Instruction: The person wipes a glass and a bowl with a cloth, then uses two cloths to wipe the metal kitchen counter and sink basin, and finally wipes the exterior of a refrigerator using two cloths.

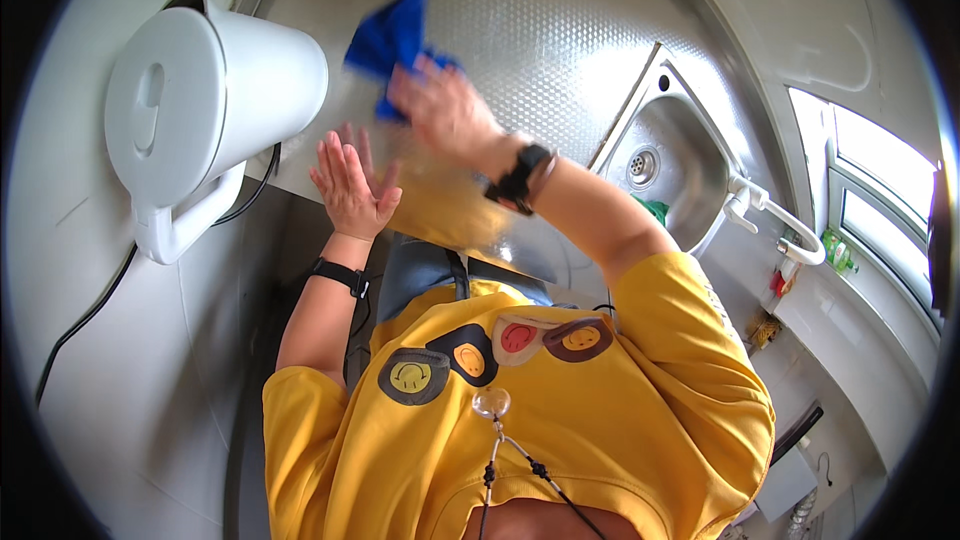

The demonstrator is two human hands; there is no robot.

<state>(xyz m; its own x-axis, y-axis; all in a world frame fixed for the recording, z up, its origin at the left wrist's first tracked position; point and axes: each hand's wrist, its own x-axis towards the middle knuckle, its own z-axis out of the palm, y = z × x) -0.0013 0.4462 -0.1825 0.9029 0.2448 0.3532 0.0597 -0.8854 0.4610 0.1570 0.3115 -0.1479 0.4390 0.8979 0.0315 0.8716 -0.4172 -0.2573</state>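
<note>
My right hand (pixel 446 109), blurred, presses a blue cloth (pixel 394 26) onto the stainless steel countertop (pixel 517 37). Part of the cloth lies hidden beneath the fingers, and a loose corner spreads out past them. My left hand (pixel 349 191) is near the counter's front edge with its thumb apart from the fingers and nothing in it. Its reflection shows in the metal; whether the palm touches the surface I cannot tell. Left of that hand stands a white electric kettle (pixel 262 71), its handle towards me.
A steel sink (pixel 690 157) with a drain strainer (pixel 642 167) is at the right, a green cloth (pixel 651 208) at its near side. The white faucet (pixel 802 244) curves beside it. A black power cord (pixel 94 307) runs by the kettle. Bottles (pixel 836 251) stand by the window (pixel 877 165).
</note>
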